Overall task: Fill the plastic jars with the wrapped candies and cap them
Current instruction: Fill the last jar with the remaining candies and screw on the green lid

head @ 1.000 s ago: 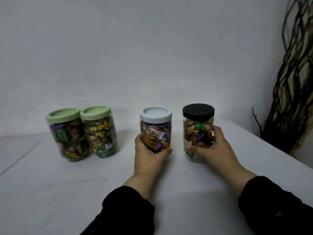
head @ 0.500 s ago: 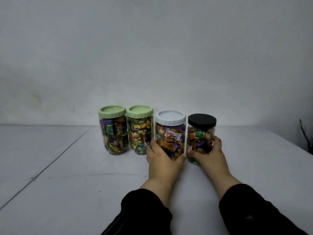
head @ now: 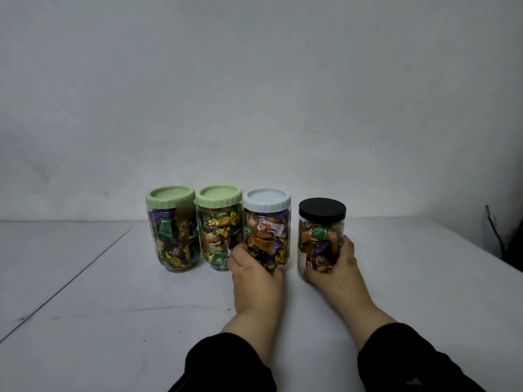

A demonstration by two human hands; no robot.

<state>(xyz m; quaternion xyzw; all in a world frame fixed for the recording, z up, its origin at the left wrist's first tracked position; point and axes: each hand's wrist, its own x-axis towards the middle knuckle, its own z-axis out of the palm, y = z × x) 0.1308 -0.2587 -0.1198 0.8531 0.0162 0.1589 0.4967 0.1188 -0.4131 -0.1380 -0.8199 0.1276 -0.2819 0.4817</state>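
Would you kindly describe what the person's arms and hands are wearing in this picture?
Both forearms are covered by plain black long sleeves ending at the wrists. The left hand and right hand are bare: no gloves, rings, watch or bracelets show.

Four capped clear plastic jars, upright in a row, packed with wrapped candies.
From left: two green-lidded jars [head: 173,230] [head: 219,229] side by side, a white-lidded jar [head: 267,229] close against the second, then a shorter black-lidded jar [head: 321,236] slightly apart.
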